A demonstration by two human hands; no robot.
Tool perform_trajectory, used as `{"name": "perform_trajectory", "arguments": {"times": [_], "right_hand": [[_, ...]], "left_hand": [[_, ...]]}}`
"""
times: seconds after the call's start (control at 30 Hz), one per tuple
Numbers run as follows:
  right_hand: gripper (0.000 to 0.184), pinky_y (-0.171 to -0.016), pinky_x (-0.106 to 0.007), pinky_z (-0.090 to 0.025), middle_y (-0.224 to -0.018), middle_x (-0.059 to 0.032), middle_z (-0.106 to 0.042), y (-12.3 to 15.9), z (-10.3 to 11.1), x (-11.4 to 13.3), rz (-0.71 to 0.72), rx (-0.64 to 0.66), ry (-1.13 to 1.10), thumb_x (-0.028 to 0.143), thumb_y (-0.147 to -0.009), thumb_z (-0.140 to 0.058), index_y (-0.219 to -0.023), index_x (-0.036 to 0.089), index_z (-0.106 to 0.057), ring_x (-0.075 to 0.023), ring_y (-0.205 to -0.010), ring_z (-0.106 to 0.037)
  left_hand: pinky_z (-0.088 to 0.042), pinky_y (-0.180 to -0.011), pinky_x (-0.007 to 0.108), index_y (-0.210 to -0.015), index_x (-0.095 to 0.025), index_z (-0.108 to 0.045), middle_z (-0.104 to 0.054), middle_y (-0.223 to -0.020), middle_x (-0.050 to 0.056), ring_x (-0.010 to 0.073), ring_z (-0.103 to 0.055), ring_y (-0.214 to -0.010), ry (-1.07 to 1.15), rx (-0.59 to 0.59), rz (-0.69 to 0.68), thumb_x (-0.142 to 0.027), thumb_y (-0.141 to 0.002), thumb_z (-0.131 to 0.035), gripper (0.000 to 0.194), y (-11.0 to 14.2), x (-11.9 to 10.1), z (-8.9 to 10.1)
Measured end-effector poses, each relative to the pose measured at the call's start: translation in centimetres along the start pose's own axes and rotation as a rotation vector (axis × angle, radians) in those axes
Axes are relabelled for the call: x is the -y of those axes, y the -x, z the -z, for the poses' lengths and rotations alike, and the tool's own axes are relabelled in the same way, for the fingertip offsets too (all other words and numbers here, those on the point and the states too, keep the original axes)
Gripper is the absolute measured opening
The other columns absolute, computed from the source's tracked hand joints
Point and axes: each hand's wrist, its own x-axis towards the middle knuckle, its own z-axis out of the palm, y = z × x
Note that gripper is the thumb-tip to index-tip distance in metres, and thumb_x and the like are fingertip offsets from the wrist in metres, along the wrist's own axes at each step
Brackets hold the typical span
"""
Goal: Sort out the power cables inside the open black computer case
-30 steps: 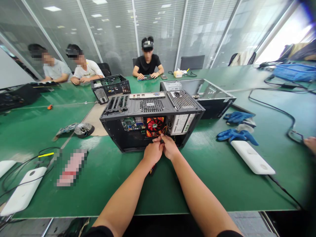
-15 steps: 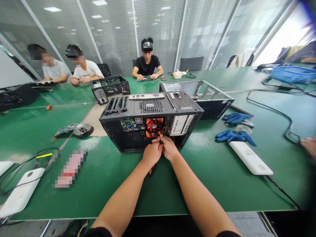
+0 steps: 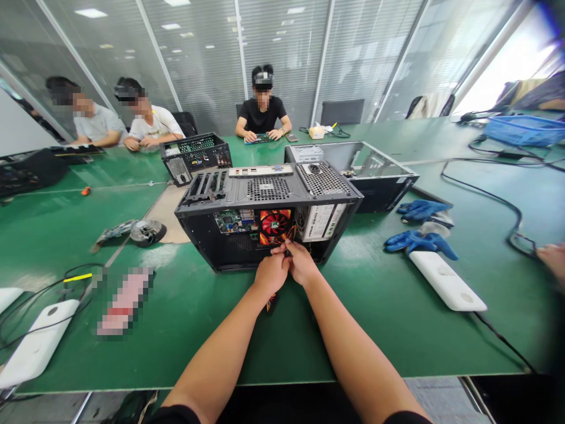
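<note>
We read the clock from our joined hands, with twelve straight ahead. At six o'clock the near edge of the green table (image 3: 286, 341) runs across below our forearms, with a stretch of tabletop between it and the case. At twelve stands the black PC tower case (image 3: 236, 188), back panel up and open side toward us; its lower rim and side walls frame the space our fingers enter. Just behind it, toward one o'clock, a second open case (image 3: 375, 191) takes up the room there. Green surface runs out toward three o'clock as far as the blue work gloves (image 3: 417, 240) and a white corded block (image 3: 445, 282), and toward nine as far as a blurred pink item (image 3: 126, 300).

Our left hand (image 3: 271, 274) and right hand (image 3: 303, 266) meet at the opening, both grips narrow, fingertips gathered on orange and yellow wires (image 3: 293, 232); the small part between the tips is hidden. The wires rise from the fingertips toward twelve, beside the red-bladed fan (image 3: 274, 225). The white-labelled power supply (image 3: 320, 222) sits at one o'clock, the motherboard (image 3: 233, 222) near ten. A loose wire end (image 3: 271, 302) hangs at seven, just below our left wrist.
</note>
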Motion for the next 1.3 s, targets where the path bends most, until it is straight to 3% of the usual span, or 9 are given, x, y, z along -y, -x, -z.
{"name": "perform_trajectory", "arguments": {"times": [0.5,0.9,1.3], "right_hand": [[0.033,-0.072,-0.033,-0.054,-0.067,-0.0058,-0.071,0.19,-0.12,0.2,-0.005,0.004,-0.001,0.048,-0.071,-0.075,-0.066,0.02,-0.057,-0.0214,-0.072,-0.069],[0.036,-0.077,-0.034,-0.052,-0.066,-0.0012,-0.068,-0.14,0.26,-0.18,-0.012,0.019,-0.034,0.05,-0.067,-0.078,-0.068,0.022,-0.056,-0.0208,-0.079,-0.068],[0.034,-0.072,-0.033,-0.053,-0.068,-0.0038,-0.07,0.16,-0.01,0.07,-0.012,0.02,-0.007,0.05,-0.07,-0.075,-0.067,0.022,-0.056,-0.0212,-0.077,-0.068]], "left_hand": [[-0.052,-0.079,0.031,-0.102,-0.02,-0.066,-0.072,-0.097,0.009,0.0235,-0.069,-0.09,0.029,-0.014,-0.005,-0.033,-0.097,-0.038,0.032,-0.16,0.21,-0.55],[-0.053,-0.081,0.034,-0.106,-0.021,-0.065,-0.071,-0.098,0.009,0.0244,-0.069,-0.09,-0.061,-0.073,0.026,-0.037,-0.096,-0.037,0.033,0.26,-0.07,-0.51],[-0.052,-0.083,0.033,-0.105,-0.021,-0.065,-0.071,-0.102,0.01,0.0246,-0.069,-0.093,0.022,-0.037,0.026,-0.037,-0.097,-0.036,0.034,0.12,0.06,-0.38]]}}
